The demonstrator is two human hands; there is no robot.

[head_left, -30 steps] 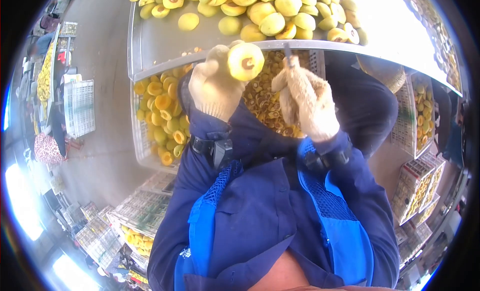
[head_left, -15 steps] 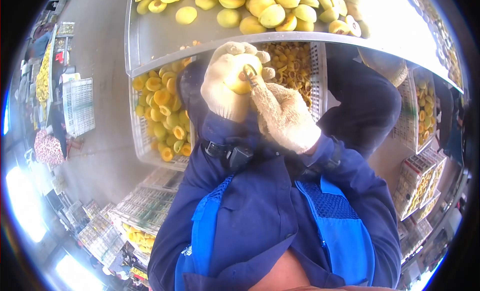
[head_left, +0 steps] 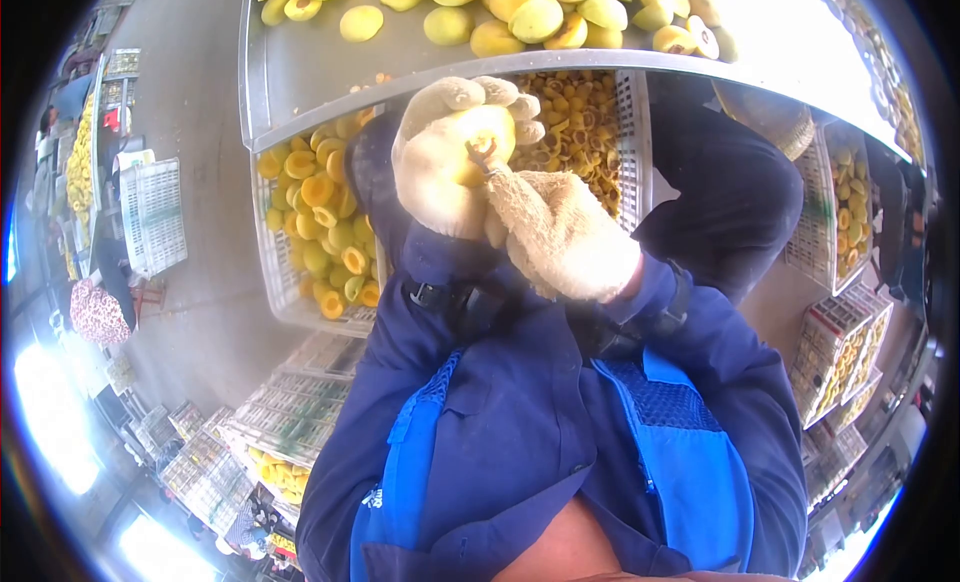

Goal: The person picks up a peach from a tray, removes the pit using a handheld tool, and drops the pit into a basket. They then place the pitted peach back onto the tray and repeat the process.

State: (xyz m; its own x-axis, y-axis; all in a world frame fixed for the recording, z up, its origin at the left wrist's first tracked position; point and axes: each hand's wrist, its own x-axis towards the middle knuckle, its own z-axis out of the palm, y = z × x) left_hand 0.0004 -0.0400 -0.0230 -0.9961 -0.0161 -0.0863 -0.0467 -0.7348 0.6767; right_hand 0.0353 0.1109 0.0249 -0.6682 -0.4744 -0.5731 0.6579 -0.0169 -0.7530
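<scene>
The gloved left hand gripped a round yellow peach above the white plastic crate, while the gloved right hand, fisted on a small blade, might have slipped into that palm.

A grey sheet-metal table lies ahead, with loose yellow peach halves on it. Under its near edge sit two white slatted plastic crates: one left, one right. Before that edge, the gloved left hand cups a yellow peach half, and the gloved right hand touches it from below.
</scene>
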